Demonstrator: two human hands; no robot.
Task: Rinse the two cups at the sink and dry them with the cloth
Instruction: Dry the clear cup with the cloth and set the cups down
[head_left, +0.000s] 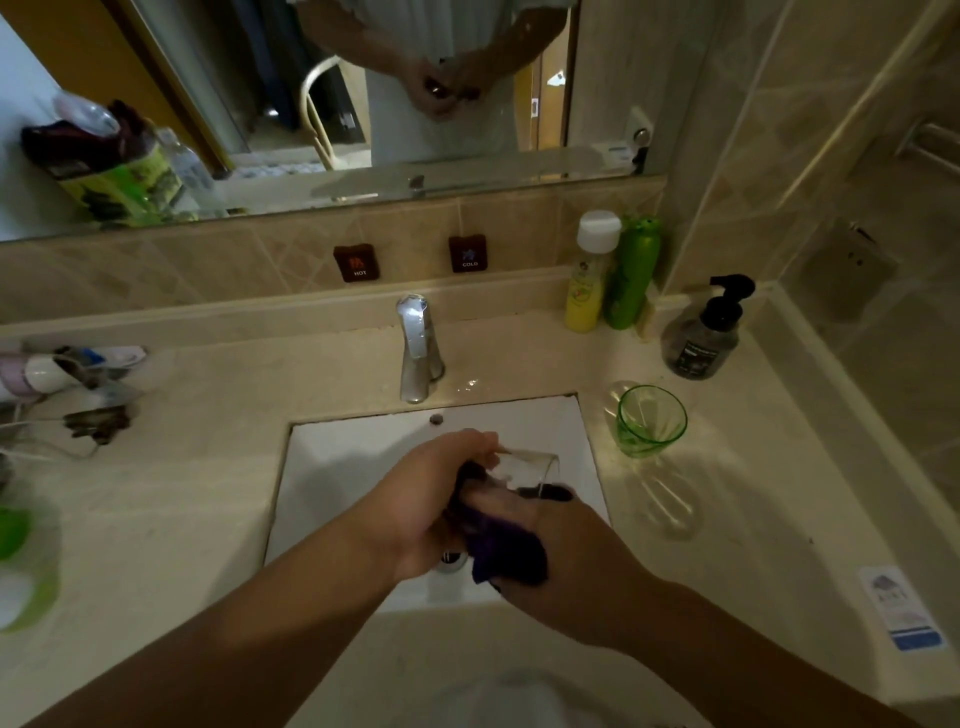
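1. Over the sink (332, 457), we hold the clear cup (527, 470) tipped on its side, our left hand (431, 499) curled round its base end and our right hand (540, 540) clenched on the purple cloth (501, 551) pressed against its wall. A wet cup in a one-handed grip could, we judge, slip and strike the basin just below.
2. Our right grip bunches the cloth tight; a wad worked hard into the cup's mouth might jam, or twist the cup out of our left fingers.
3. A tail of cloth hangs under our right hand, just above the drain (451, 561); if it dips into standing water, the drying is undone.
4. The green cup (650, 420) stands upright on the counter (753, 509), beyond and to the right of our right hand, near the basin's corner. A wide elbow swing could knock it over.
5. Whether the faucet (418, 348), beyond both hands, is running we cannot tell; a splash would re-wet the cup.
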